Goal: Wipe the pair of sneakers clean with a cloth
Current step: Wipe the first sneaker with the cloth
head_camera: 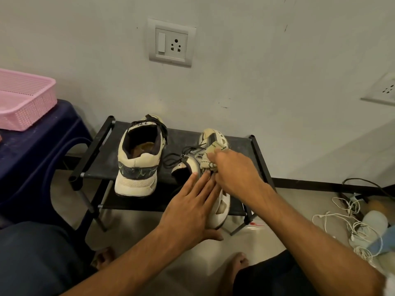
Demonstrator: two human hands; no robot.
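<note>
Two cream and black sneakers sit on a low black rack (pixel 102 146). The left sneaker (pixel 139 159) stands upright with its heel toward me. The right sneaker (pixel 215 137) lies tilted on its side, partly hidden under my hands. My left hand (pixel 190 208) rests on it with straight fingers, steadying its heel part. My right hand (pixel 235 171) grips a beige cloth (pixel 210 157) and presses it against the sneaker's side near the laces.
A navy plastic stool (pixel 36 150) with a pink basket (pixel 23 99) stands at the left. A wall with sockets (pixel 171 42) is right behind the rack. Tangled white cables (pixel 352 221) and a power strip lie on the floor at the right. My bare feet are below.
</note>
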